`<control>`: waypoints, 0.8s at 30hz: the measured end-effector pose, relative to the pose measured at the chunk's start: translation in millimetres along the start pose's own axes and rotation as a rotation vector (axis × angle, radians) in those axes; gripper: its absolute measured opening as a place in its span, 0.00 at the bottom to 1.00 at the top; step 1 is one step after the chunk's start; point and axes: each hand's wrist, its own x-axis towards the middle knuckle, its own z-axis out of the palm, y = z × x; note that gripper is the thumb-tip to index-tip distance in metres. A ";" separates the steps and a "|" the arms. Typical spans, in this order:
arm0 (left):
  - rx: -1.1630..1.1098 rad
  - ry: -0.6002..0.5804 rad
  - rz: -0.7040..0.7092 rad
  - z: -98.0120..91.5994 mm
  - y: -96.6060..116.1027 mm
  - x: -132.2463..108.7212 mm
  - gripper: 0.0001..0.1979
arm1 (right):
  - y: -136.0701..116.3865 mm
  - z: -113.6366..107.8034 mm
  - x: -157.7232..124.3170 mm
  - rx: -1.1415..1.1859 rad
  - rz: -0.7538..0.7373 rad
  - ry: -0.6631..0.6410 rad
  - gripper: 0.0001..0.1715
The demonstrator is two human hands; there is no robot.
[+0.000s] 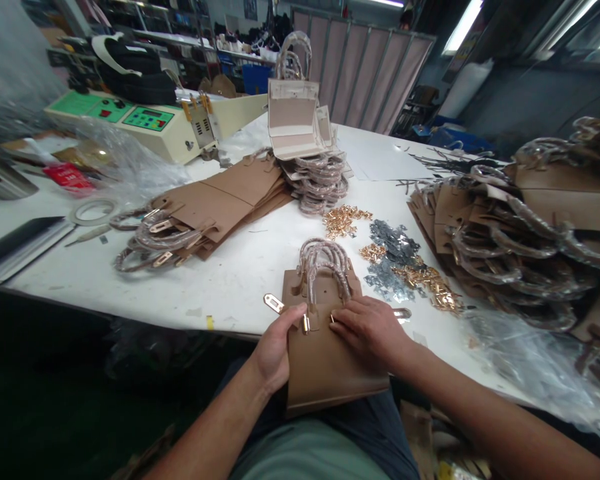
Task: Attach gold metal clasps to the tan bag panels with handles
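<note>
A brown handbag panel [337,373] leans against the table's front edge above my lap, with plastic-wrapped handles [325,253] at its top. My left hand [275,350] grips its left side, thumb on the front and fingers behind. Close to that thumb is a small gold fitting [306,325] on a handle tab. My right hand [370,330] lies over the panel's upper right, its curled fingertips at another small gold fitting [332,319]. Slotted gold plates stick out on the left [273,303] and on the right [403,313].
Small gold hardware [347,220] and grey metal plates [395,243] lie in piles on the white table [220,293]. Stacks of brown bag panels stand left [225,193] and right [440,227]. A tape roll [93,211] and a machine [145,127] are at left.
</note>
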 end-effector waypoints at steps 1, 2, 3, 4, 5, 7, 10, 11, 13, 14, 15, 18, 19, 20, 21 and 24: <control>0.000 -0.003 -0.002 0.1 -0.2 -0.5 0.20 | 1.1 -2.3 -0.1 0.007 -0.012 -0.018 0.14; 0.001 -0.003 -0.003 0.3 -0.3 -1.0 0.20 | 2.1 -4.6 -0.2 0.013 -0.027 -0.036 0.14; 0.003 -0.003 -0.003 0.7 -0.5 -1.4 0.20 | 2.9 -6.6 -0.1 0.017 -0.044 -0.052 0.13; 0.005 -0.001 -0.003 1.2 -0.8 -1.7 0.20 | 3.2 -8.3 0.3 0.016 -0.060 -0.066 0.12; 0.009 0.003 -0.002 1.7 -1.1 -1.9 0.19 | 2.9 -9.3 0.8 0.010 -0.071 -0.075 0.12; 0.013 0.019 0.004 2.2 -2.1 -1.8 0.19 | 0.7 -9.3 2.6 -0.024 -0.073 -0.077 0.09; 0.016 0.071 0.043 2.1 -4.3 -1.2 0.16 | -5.0 -6.1 4.7 -0.072 -0.037 -0.068 0.06; 0.020 0.090 0.062 2.0 -5.1 -1.2 0.15 | -6.8 -5.2 4.4 -0.072 -0.014 -0.062 0.06; 0.035 0.108 0.096 2.2 -6.3 -1.7 0.15 | -9.1 -4.2 1.8 -0.033 0.059 -0.036 0.05; 0.043 0.102 0.102 2.7 -6.6 -2.3 0.15 | -9.6 -4.2 -0.5 0.005 0.104 -0.012 0.03; 0.047 0.090 0.100 3.4 -6.6 -3.0 0.17 | -9.9 -4.3 -3.2 0.051 0.141 0.015 0.02; 0.035 0.062 0.057 6.8 -5.5 -5.4 0.19 | -10.9 -4.1 -9.9 0.158 0.163 0.056 0.04; 0.027 0.064 0.045 8.1 -5.0 -6.0 0.20 | -11.8 -3.6 -10.8 0.157 0.145 0.054 0.06; 0.020 0.070 0.038 9.6 -4.8 -6.5 0.20 | -13.1 -2.9 -10.8 0.138 0.129 0.045 0.07; 0.016 0.076 0.039 11.0 -4.8 -6.9 0.20 | -14.7 -2.1 -10.0 0.107 0.121 0.033 0.07; 0.027 0.096 0.085 14.9 -7.7 -8.9 0.20 | -21.1 -1.2 -5.2 0.026 0.135 -0.001 0.09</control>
